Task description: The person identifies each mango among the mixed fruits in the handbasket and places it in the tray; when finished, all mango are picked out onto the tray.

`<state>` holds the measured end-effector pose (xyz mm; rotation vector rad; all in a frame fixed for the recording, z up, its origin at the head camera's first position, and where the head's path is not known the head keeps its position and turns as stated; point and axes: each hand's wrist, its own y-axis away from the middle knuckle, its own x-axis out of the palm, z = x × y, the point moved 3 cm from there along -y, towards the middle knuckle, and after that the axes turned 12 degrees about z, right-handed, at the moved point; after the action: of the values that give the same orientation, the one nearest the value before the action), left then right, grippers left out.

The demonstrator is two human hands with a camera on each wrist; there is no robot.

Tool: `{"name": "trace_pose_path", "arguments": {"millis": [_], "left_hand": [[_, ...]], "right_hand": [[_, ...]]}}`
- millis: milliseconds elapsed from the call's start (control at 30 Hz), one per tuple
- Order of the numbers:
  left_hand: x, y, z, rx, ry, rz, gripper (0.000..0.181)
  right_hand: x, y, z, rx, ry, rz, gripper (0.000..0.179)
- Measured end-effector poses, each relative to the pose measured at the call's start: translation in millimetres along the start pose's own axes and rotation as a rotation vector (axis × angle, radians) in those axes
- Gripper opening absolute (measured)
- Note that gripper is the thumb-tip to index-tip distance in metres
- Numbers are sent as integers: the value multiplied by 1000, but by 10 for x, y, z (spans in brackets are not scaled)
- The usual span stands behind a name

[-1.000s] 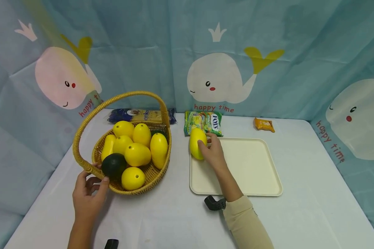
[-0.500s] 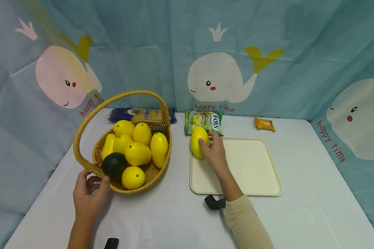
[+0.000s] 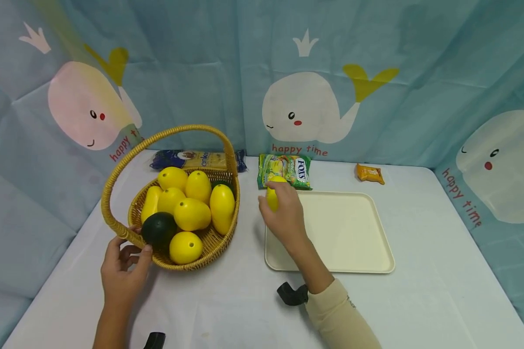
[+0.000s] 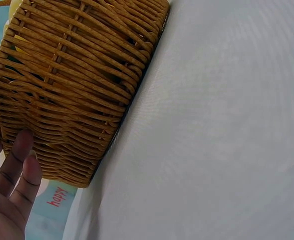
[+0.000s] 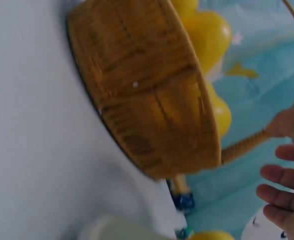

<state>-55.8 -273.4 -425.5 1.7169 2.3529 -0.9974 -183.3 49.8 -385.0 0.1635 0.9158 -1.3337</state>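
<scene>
A wicker basket [image 3: 207,264] with a tall arched handle stands at left, heaped with several yellow mango-shaped fruits [image 3: 192,214] and a dark green fruit [image 3: 159,230]. My left hand [image 3: 124,271] holds the basket rim at the handle's base, thumb toward the front; in the left wrist view its fingers [image 4: 26,170] lie against the woven side. My right hand [image 3: 285,215] is over the left end of a cream tray [image 3: 345,232], partly hiding a yellow mango [image 3: 272,199] at the tray's far-left corner. In the right wrist view the fingers are loosely spread, apart from the mango [image 5: 212,235].
Behind the basket lies a blue-and-yellow pasta packet [image 3: 201,160]. A green FOX'S candy bag [image 3: 284,170] is just beyond the tray, and a small orange packet [image 3: 369,173] lies farther right. A patterned blue curtain [image 3: 227,72] backs the white table [image 3: 227,310].
My right hand has let go of the mango and moved left and slightly toward me, now covering part of it. The left hand has stayed on the basket.
</scene>
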Motion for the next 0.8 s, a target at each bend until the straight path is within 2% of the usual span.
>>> {"name": "trace_pose_path", "arguments": {"millis": [67,200,267,333,500,633,800], "left_hand": [[-1,9,82,-6,-3,-5,58],[-4,14,146,-6,2,-8,58],[-5,13,148,-8,4,-6,58],[-5,9,143,-14,-3,0,59],[-4,13,111,-29,-40,15,63],[-11,20,127,-10,-60,11,64],[-10,22,153,11,-55,3,62]], "right_hand": [[70,40,159,-98,-23,36,29],[305,178,465,-297,-67,174,31],[439,254,594,-377,-71,248,36],[549,317,688,-418,-52,290,40],[723,403,805,-404,48,316,49],[812,412,860,-365,151,334,52],[868,393,909,-313,187,352,58]]}}
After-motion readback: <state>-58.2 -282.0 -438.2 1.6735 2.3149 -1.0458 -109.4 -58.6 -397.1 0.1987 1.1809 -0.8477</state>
